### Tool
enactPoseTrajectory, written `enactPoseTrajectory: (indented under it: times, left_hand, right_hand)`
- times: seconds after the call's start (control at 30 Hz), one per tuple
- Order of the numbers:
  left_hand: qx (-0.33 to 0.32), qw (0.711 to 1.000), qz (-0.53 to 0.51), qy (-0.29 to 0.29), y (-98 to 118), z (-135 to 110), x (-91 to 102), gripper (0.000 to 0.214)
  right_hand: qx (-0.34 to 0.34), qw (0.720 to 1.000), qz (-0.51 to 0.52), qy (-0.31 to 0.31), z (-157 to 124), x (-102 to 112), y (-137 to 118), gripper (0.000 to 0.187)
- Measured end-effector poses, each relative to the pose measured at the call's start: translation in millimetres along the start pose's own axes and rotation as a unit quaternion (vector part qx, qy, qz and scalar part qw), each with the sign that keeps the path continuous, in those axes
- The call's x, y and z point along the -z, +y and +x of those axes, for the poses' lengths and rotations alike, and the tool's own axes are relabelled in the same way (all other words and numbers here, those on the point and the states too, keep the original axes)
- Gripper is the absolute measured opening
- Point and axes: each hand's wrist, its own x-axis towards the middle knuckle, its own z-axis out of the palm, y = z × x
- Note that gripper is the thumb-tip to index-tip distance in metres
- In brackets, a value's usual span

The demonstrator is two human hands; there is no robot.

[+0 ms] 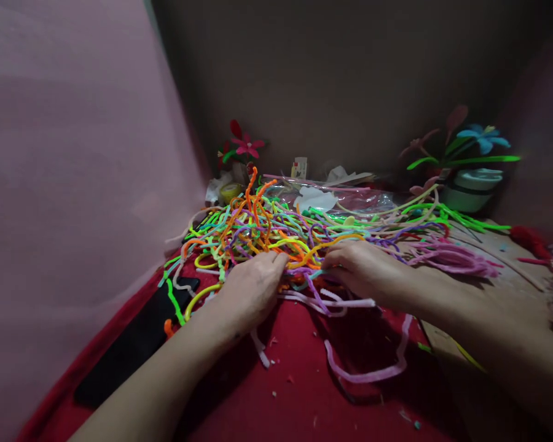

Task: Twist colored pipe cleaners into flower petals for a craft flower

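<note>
A tangled heap of coloured pipe cleaners [299, 230] lies in front of me, mostly orange, yellow, green, purple and pale blue. My left hand [255, 285] is at the near side of the heap, its fingers curled in among the stems. To its right my right hand [359, 267] also reaches into the heap with bent fingers. The fingertips of both are hidden, so what they grip cannot be made out. White and lilac stems [325, 301] lie just below the hands. A loose pink pipe cleaner [366, 374] is bent on the red cloth [299, 399].
A black flat object [129, 350] lies left, beside the wall [74, 153]. Pipe-cleaner flowers stand behind: pink [247, 146] and blue [483, 138], the latter by a pale green roll [472, 189]. Pink stems [451, 256] and a clear plastic wrapper [368, 199] lie around the heap.
</note>
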Motion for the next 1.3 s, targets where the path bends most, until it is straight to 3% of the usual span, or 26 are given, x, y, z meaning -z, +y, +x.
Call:
enactPoseTrajectory:
  times: [0.13, 0.3, 0.53, 0.7, 0.83, 0.9, 1.03, 1.17, 1.3]
  left_hand:
    - [0.0, 0.999, 0.005, 0.041, -5.4, 5.4, -2.2, 0.02]
    - [-0.007, 0.999, 0.015, 0.051, -13.0, 8.7, -6.9, 0.018]
    - [-0.02, 0.995, -0.053, 0.079, -15.9, 8.2, -6.2, 0.018]
    - [-0.013, 0.981, -0.084, 0.177, -13.7, 4.4, 3.1, 0.019]
    - [-0.019, 0.97, -0.062, 0.234, -13.7, 6.0, -1.3, 0.023]
    - [-0.044, 0.972, -0.046, 0.225, -13.5, 10.8, -9.1, 0.034]
    - [-0.069, 0.987, -0.008, 0.145, -11.8, 23.1, -25.0, 0.054]
    - [-0.069, 0.996, 0.0, 0.062, -9.0, 26.7, -25.4, 0.041]
    - [-0.073, 0.997, -0.015, 0.036, -5.2, 23.5, -16.9, 0.025]
  right_hand:
    - [-0.004, 1.0, 0.0, 0.009, 13.8, 2.7, -11.9, 0.023]
    - [-0.026, 0.999, -0.006, -0.043, 26.4, -5.9, -12.0, 0.025]
    - [0.021, 0.997, -0.052, -0.047, 18.2, -16.0, -10.7, 0.024]
    - [0.071, 0.985, -0.144, -0.056, 1.5, -27.7, -26.1, 0.019]
    - [0.062, 0.972, -0.223, -0.05, -7.2, -43.8, -39.2, 0.019]
    - [0.071, 0.965, -0.249, -0.036, -9.4, -51.9, -43.2, 0.018]
    - [0.098, 0.96, -0.263, 0.005, -10.7, -62.6, -43.8, 0.017]
    - [0.086, 0.967, -0.236, 0.027, -12.1, -60.4, -41.7, 0.019]
    - [0.067, 0.986, -0.144, 0.044, -11.5, -43.5, -41.1, 0.018]
